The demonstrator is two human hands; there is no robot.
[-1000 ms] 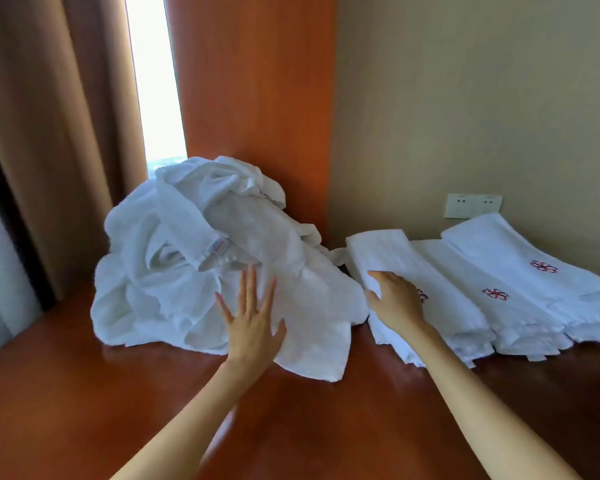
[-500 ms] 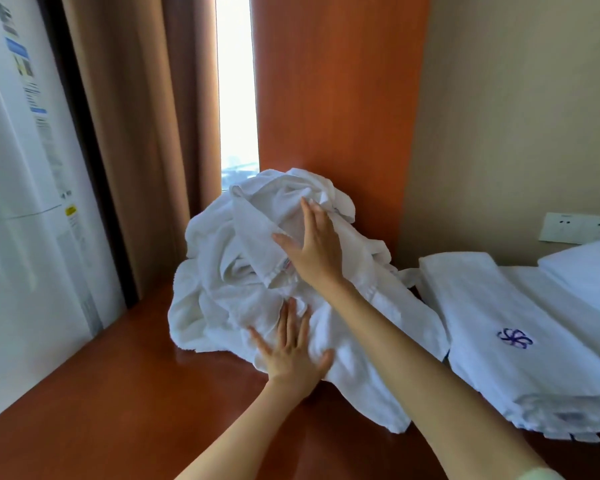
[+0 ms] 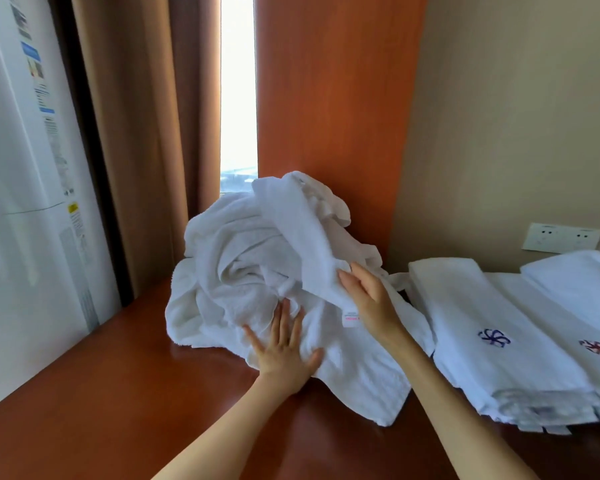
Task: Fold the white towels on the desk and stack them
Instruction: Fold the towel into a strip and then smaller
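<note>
A crumpled pile of white towels (image 3: 236, 258) lies on the brown wooden desk (image 3: 118, 393), against the back panel. My left hand (image 3: 284, 351) presses flat on the pile's front, fingers spread. My right hand (image 3: 371, 299) grips the edge of one towel (image 3: 302, 233) that runs from the top of the pile down to a small label near my thumb. To the right, several folded white towels (image 3: 492, 306) with embroidered emblems lie side by side, overlapping.
A tall white appliance (image 3: 21, 202) stands at the left of the desk, with brown curtains (image 3: 136, 133) behind it. A wood panel (image 3: 333, 98) and a beige wall with a socket plate (image 3: 561, 237) close the back.
My right hand left the folded towels, reached to the top of the pile, and has come down and right with a towel edge in it. My left hand stays on the pile's front.
</note>
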